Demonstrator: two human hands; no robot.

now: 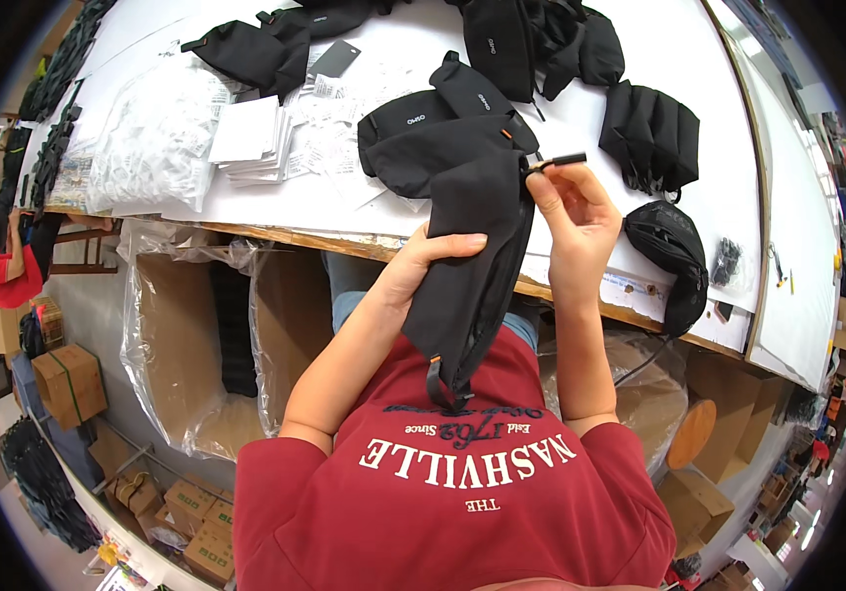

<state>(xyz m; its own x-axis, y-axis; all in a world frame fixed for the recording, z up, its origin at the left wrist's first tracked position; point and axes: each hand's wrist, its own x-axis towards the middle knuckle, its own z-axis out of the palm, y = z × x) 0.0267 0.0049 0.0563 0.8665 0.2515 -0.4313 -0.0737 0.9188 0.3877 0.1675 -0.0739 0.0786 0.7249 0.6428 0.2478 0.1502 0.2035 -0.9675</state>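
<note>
The left hand (430, 258) gripped a black bag (467, 266) in the middle of the frame, thumb on top. The right hand (571, 212) pinched the bag's small black zip pull (559, 160) just above. More black bags (442, 118) lay on the white table (738, 148) higher up. White paper tags (250, 138) sat at the upper left.

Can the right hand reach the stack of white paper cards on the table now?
Probably not at once. The right hand pinches the zipper pull of the black pouch, and the stack of white cards lies far to the left, beyond other black pouches.
</note>
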